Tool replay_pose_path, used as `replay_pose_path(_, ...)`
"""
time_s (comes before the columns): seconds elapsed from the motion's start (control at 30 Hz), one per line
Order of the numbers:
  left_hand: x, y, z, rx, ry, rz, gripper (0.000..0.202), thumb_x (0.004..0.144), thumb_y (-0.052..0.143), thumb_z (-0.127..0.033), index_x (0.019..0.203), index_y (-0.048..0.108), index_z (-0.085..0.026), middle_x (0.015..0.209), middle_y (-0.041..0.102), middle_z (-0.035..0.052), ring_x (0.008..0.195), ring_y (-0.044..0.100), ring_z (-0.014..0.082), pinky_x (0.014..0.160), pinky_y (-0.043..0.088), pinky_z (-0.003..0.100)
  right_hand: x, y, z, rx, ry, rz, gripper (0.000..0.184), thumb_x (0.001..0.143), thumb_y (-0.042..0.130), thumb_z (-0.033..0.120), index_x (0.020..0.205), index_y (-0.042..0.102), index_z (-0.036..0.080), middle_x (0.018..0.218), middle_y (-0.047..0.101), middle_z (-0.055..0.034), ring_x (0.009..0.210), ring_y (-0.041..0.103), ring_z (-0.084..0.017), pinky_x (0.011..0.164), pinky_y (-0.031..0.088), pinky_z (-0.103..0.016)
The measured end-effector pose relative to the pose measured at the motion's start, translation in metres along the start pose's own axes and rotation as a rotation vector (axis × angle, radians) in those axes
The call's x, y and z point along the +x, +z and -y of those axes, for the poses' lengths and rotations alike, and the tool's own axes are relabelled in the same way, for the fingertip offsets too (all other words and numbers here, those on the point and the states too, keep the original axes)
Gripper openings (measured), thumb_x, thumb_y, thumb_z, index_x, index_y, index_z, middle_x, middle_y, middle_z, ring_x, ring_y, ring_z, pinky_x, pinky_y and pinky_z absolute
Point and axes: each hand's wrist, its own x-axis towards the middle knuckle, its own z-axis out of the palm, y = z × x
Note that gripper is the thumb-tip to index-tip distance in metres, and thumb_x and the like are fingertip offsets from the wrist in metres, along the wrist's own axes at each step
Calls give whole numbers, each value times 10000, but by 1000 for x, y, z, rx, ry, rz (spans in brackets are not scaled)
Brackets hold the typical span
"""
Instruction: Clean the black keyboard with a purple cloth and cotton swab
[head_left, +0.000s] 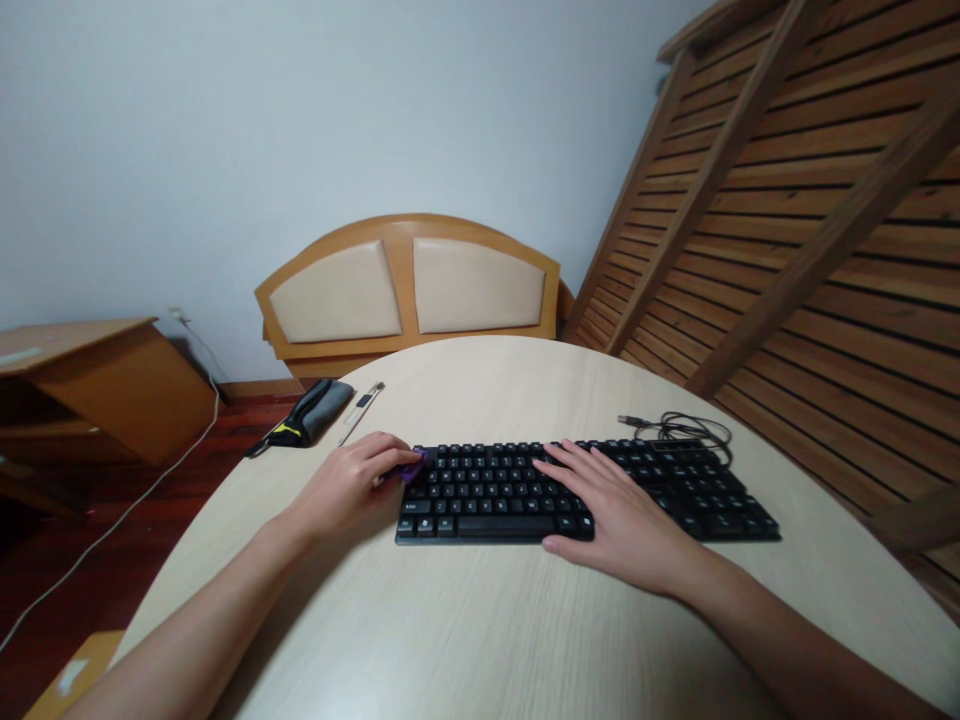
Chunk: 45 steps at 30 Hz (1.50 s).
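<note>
A black keyboard (495, 490) lies flat on the pale round table (420, 620). My left hand (365, 475) is closed on a small purple cloth (411, 468), pressing it against the keyboard's left end by the upper corner keys. Most of the cloth is hidden under the fingers, so its exact kind is hard to make out. Across the keys right of the middle rests my right hand (611, 510), fingers spread and thumb at the front edge. The keyboard's coiled cable (694, 425) with its USB plug (630, 421) lies behind the right end.
Left of the keyboard are a dark grey and black pouch (313, 412) with a yellow patch and a thin brush-like tool (362, 410). Beyond the table stand a padded headboard (409, 340), slatted wooden panels (795, 230) and a wooden desk (97, 390). A white cord (127, 510) crosses the floor.
</note>
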Motion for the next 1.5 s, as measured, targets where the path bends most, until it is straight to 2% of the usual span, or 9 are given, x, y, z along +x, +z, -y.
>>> replay_pose_path(0.07,-2,8,3,-2,-39,-36,337,935,453,-89,1179,664,-188,1151,703,95,1015,674,213,878,582,401,0,1,-1,-5,-1,-1,783,827,681,606,1511,465,292,1618,374,-66,1510,274,-331,1229,221,-603)
replay_pose_path(0.13,-3,14,5,-10,-57,-22,342,941,455,-87,1186,668,-193,1175,709,87,1048,676,217,905,583,419,0,1,-2,-9,0,1,782,830,676,612,1511,464,293,1619,374,-64,1512,271,-328,1228,222,-603)
replay_pose_path(0.23,-3,17,7,-16,-53,13,371,916,456,-70,1187,675,-197,1115,730,75,1015,683,217,878,594,417,1,1,-2,-6,8,-1,786,822,683,608,1510,466,294,1617,376,-62,1510,276,-329,1226,227,-605)
replay_pose_path(0.53,1,3,1,4,8,119,411,849,473,-74,1191,683,-166,990,728,88,889,678,226,746,587,381,1,0,-1,-18,36,0,791,805,674,645,1498,481,314,1616,379,-42,1509,278,-330,1230,225,-605)
replay_pose_path(0.9,4,0,-12,-1,92,140,358,872,469,-94,1165,664,-156,889,705,71,847,657,227,708,561,367,2,-1,-6,-47,77,-15,807,798,672,638,1503,467,304,1619,374,-36,1507,283,-330,1241,192,-600)
replay_pose_path(1.1,4,0,-17,-12,120,160,307,888,495,-127,1146,655,-173,900,694,61,840,645,220,707,545,359,2,-1,-8,-59,85,-19,807,797,668,638,1500,474,291,1615,380,-51,1505,286,-334,1238,197,-601)
replay_pose_path(1.37,6,-1,-27,-21,129,183,225,825,520,-163,1001,657,-194,833,670,38,746,620,197,646,511,328,3,-1,-9,-38,82,-32,804,795,672,649,1494,480,301,1611,388,-51,1502,296,-335,1236,203,-598)
replay_pose_path(1.5,6,-3,-28,-42,118,159,228,801,519,-157,974,662,-199,803,659,29,709,611,184,619,503,314,3,-1,-10,-39,80,-30,800,798,668,656,1492,482,303,1612,388,-46,1503,293,-332,1238,199,-595)
